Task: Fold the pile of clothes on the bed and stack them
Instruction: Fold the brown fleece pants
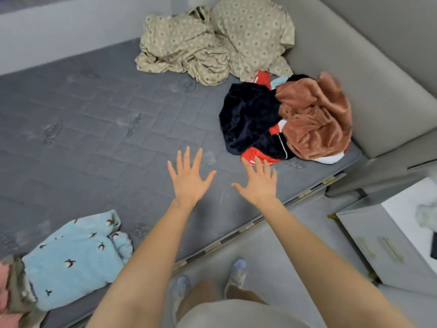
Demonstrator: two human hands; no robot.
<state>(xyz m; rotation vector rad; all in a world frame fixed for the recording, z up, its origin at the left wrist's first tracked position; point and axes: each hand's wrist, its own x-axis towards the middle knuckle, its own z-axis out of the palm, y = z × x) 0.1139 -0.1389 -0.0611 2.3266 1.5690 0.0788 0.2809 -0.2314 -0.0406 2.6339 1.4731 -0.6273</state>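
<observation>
Left grip (188, 179), right grip (260, 185), both outspread

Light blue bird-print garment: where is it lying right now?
Head view, lower left: the light blue bird-print garment lies on the grey mattress near its front edge, against a pink-and-brown garment, down-left of the left hand.

left hand (189, 179), right hand (260, 184), forearms (146, 256): bare | shorts (236, 313): light grey | shoes (237, 273): pale blue-grey sneakers

On the mattress (94, 119), a sheet (212, 41) is lying at twelve o'clock, the pile (283, 119) at two, a sweater (71, 261) at eight.
</observation>
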